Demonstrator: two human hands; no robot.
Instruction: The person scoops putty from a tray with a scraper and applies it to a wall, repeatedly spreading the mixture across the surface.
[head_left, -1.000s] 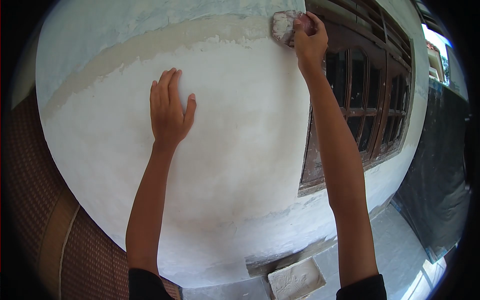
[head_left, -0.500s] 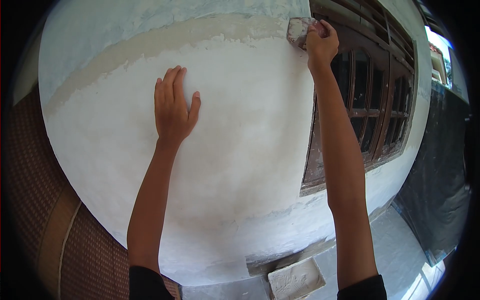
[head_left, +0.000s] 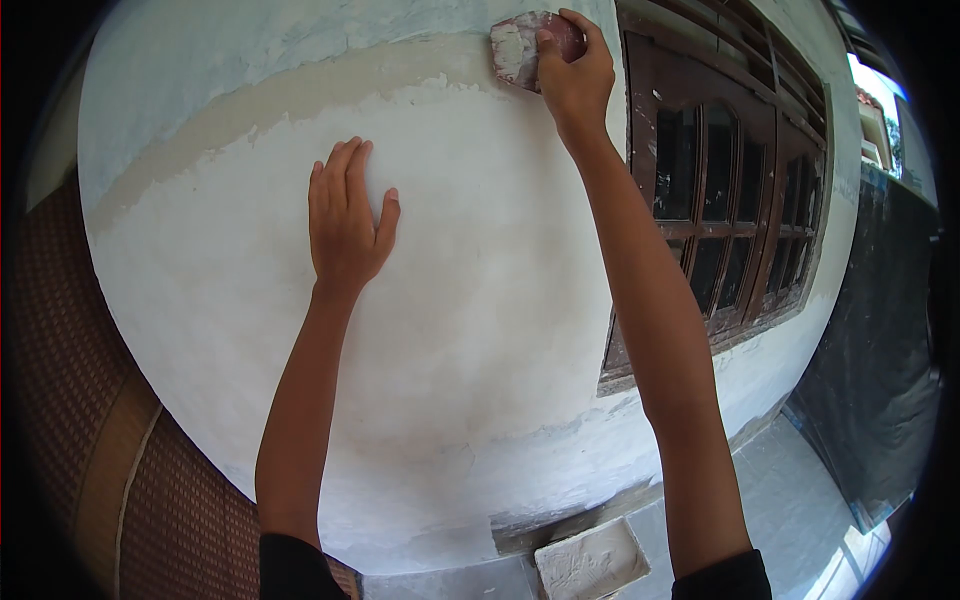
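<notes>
Near the top of the wall, my right hand [head_left: 578, 85] grips a flat reddish-brown putty scraper [head_left: 517, 52] caked with whitish filler. The scraper lies against the wall at the right end of a beige band [head_left: 330, 80], just left of the window frame. Lower down on the left, my left hand [head_left: 348, 215] rests on the white plastered wall [head_left: 470, 300], fingers stretched upward and thumb apart, holding nothing. The scraper's far edge is partly hidden by my fingers.
A brown wooden window [head_left: 770, 190] with dark panes is on the right. On the grey tiled floor [head_left: 690, 520] below stands a tray [head_left: 592, 562] of pale putty. Woven brown panels [head_left: 185, 500] line the left, and a dark sheet [head_left: 865, 340] hangs at far right.
My right hand has moved left with the scraper, away from the window's edge and onto the wall beside it. My left hand stays in almost the same spot.
</notes>
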